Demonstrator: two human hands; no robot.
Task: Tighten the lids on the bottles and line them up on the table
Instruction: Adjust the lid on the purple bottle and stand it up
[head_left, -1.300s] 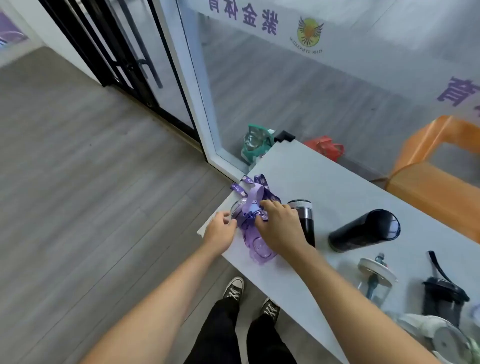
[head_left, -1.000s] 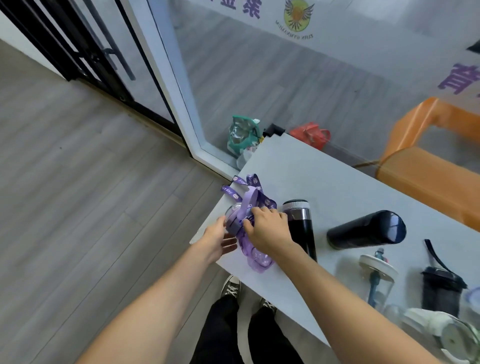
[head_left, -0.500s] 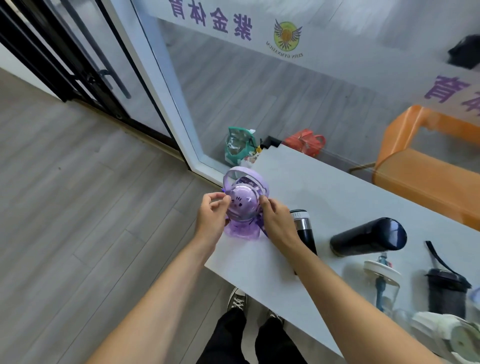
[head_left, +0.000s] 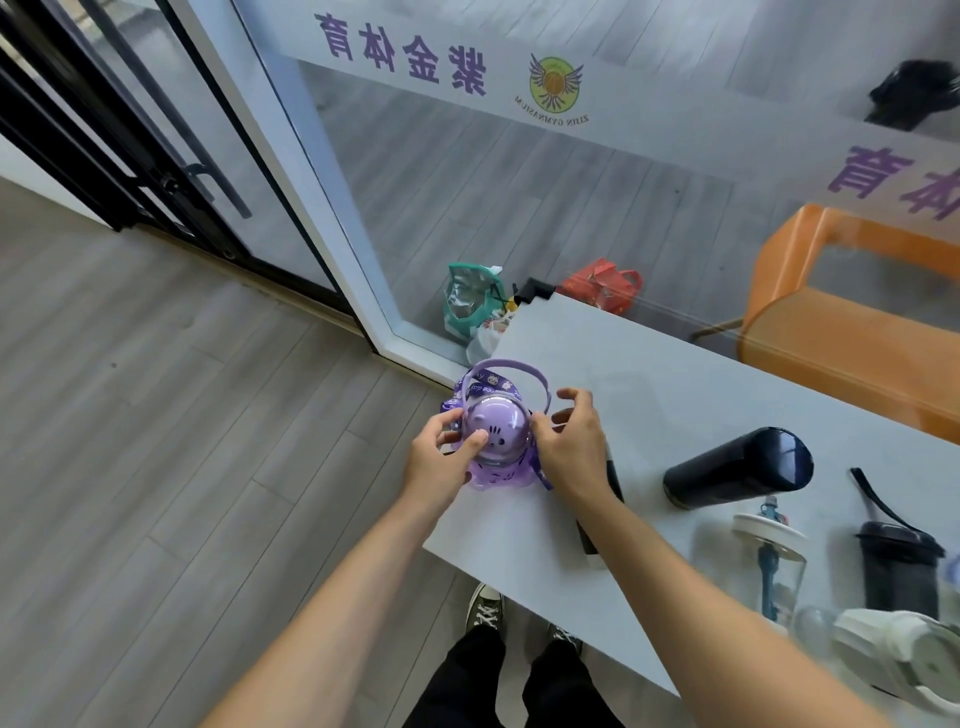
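A purple bottle (head_left: 498, 436) with a domed lid and a purple strap stands upright at the left end of the grey table (head_left: 675, 395). My left hand (head_left: 441, 457) grips the lid from the left, thumb on the dome. My right hand (head_left: 571, 441) touches the bottle's right side with its fingers partly spread. A black bottle (head_left: 602, 514) lies behind my right wrist, mostly hidden. A dark blue bottle (head_left: 737, 470) lies on its side further right.
Along the near right of the table stand a clear bottle with a white lid (head_left: 769, 561), a black cup with a strap (head_left: 898, 566) and a white bottle (head_left: 904, 654). Bags (head_left: 467, 301) sit on the floor past the table's far left corner. An orange chair (head_left: 841, 322) stands behind glass.
The purple bottle has gone from lying on the table to standing upright at its left end. Both hands stayed on it, and my right fingers have loosened.
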